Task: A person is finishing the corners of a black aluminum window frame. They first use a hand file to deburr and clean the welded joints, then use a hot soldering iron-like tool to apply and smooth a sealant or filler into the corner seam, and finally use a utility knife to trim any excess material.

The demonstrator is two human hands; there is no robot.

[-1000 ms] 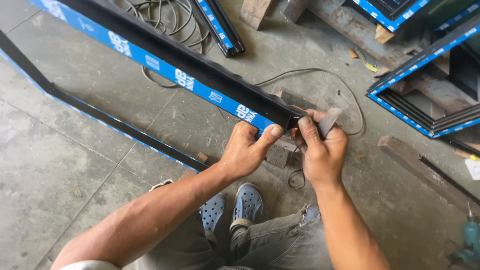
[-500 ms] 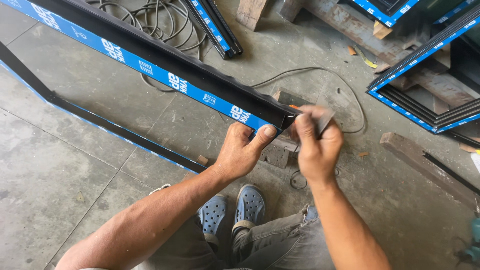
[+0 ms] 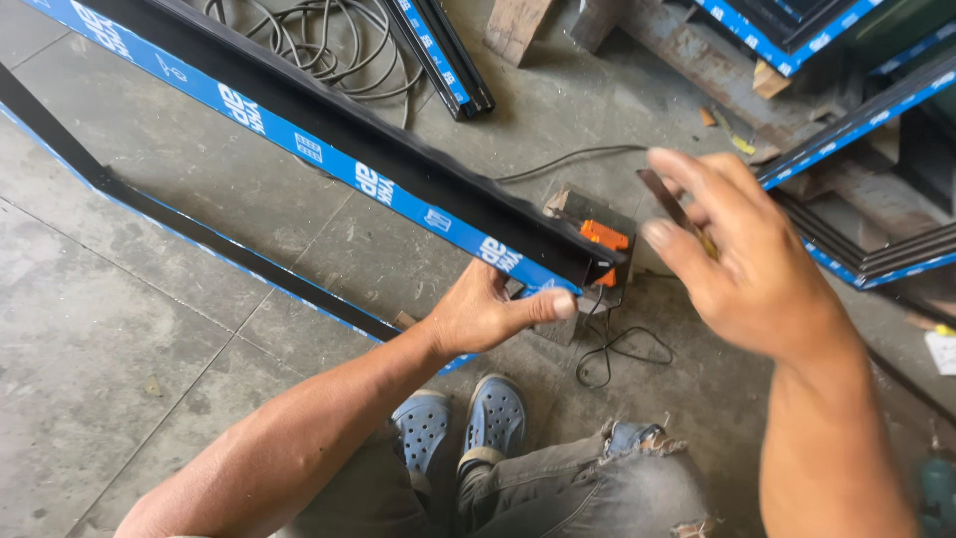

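The long black metal frame bar with blue taped face runs from far left to near right. The left hand grips its near-right end; the right hand, raised to the right, pinches a thin dark metal strip.

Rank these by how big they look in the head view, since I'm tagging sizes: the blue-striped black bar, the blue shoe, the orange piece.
1. blue-striped black bar, by far the longest.
2. blue shoe.
3. orange piece, partly hidden at the bar's end.

Even daylight, soft shadows, right hand motion-blurred
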